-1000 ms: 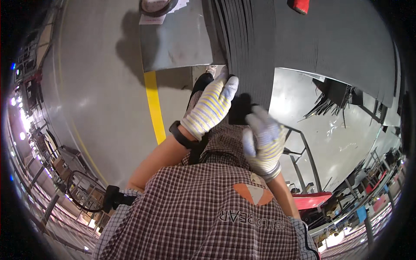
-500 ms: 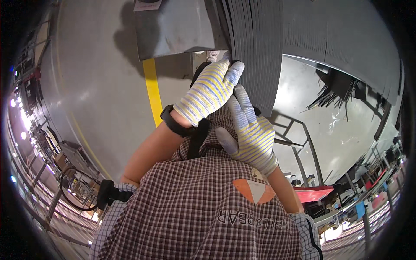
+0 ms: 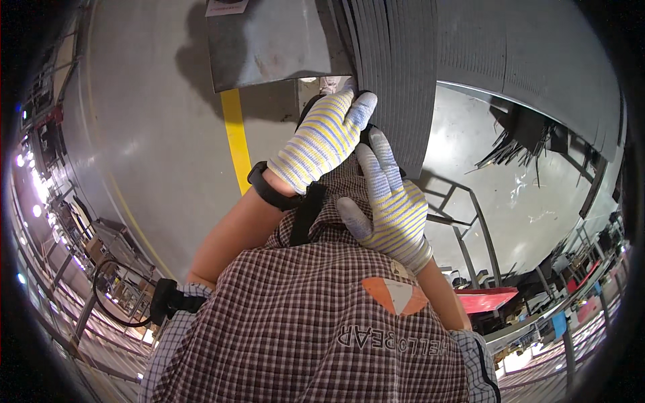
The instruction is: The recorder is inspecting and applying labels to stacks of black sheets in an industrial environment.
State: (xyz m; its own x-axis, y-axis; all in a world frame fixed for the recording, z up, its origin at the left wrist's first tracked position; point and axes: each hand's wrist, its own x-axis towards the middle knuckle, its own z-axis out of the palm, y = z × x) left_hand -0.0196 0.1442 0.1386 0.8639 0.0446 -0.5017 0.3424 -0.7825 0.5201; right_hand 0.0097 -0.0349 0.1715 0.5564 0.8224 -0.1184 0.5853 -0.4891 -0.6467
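Observation:
Both my hands wear knitted gloves striped in yellow, white and blue-grey. My left hand (image 3: 321,140) is beside the near left edge of a dark grey stack of long narrow strips (image 3: 398,87). Its fingers point away from me and its thumb stands apart; the fingertips are partly hidden, and nothing shows held. Lower and to the right, my right hand (image 3: 393,208) is open, with two fingers stretched toward the strips' near end and the thumb spread to the left. Its other fingers are hard to make out.
A grey metal sheet (image 3: 279,47) juts out left of the strips. Wide slitted dark sheets (image 3: 531,50) lie at the far right, above a bunch of thin dark offcuts (image 3: 521,144). A metal frame (image 3: 474,228) and a red panel (image 3: 487,300) stand at right. Yellow tape (image 3: 235,138) marks the floor.
My right hand has shifted slightly, and its fingertips now sit a little farther from my left thumb. My left hand has barely moved; the strips look much the same.

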